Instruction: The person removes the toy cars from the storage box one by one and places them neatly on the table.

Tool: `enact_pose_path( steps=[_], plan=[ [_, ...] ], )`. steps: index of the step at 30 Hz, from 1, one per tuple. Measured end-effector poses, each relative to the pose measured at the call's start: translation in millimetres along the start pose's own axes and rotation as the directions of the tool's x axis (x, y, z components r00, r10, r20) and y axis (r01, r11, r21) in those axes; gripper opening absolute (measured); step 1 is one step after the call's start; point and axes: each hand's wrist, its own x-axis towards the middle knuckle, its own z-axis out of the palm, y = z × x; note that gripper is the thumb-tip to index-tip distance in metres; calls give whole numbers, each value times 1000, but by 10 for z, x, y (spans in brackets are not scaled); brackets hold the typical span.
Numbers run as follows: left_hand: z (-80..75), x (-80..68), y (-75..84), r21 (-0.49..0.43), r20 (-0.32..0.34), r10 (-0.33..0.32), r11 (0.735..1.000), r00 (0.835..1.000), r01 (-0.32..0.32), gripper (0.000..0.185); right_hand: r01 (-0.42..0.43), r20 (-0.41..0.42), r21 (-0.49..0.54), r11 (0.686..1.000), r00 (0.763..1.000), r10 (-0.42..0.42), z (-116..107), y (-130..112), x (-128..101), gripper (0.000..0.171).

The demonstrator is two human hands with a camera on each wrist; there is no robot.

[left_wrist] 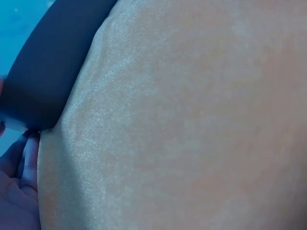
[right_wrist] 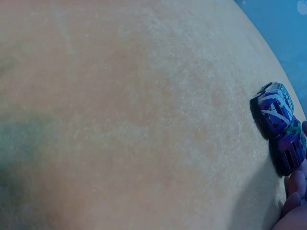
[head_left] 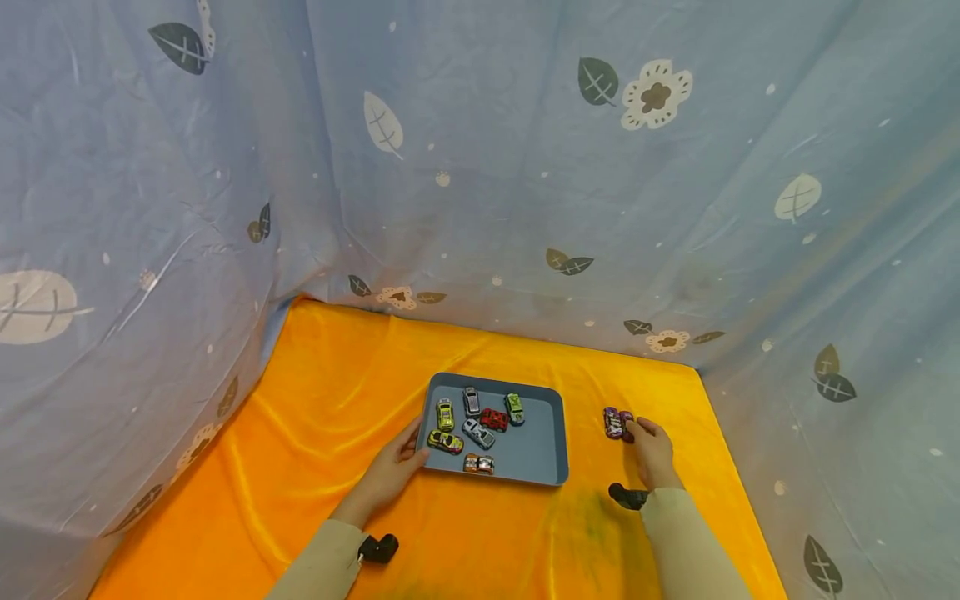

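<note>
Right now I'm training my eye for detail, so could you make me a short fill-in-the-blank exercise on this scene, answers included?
1. The person's left grip holds the tray, while the ____ grip is on a toy car.
2. Inside the tray, the toy cars number ____.
3. The patterned curtain shows flowers and dark green ____.

Missing words: right; seven; leaves.

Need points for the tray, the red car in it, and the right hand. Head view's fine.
Tray (head_left: 529, 443): head view, bare floor beside the cars.
Red car (head_left: 494, 419): head view, middle of its body.
Right hand (head_left: 655, 452): head view, back of the hand.
</note>
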Motion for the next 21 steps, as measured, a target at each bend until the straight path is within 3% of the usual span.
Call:
enact_pose_path(
  steps=[10, 15, 18, 21],
  plan=[
    [-2, 33, -9, 1, 4, 8, 1000, 1000, -8, 65, 55, -2, -10, 998, 998, -55, -12, 22, -26, 57],
    [0, 40, -21, -6, 8, 17, 1000, 1000, -17, 64, 134, -80, -57, 989, 987, -138, 29, 28, -110, 57],
    [3, 18, -13, 0, 9, 12, 1000, 1000, -12, 65, 245, -133, -202, 948, 952, -274, 116, 33, -176, 52],
    [2, -2, -1, 4, 6, 10, 1000, 1000, -10, 64, 381, -101, -335, 862, 895, -435, 268, -10, -236, 46]
  ],
)
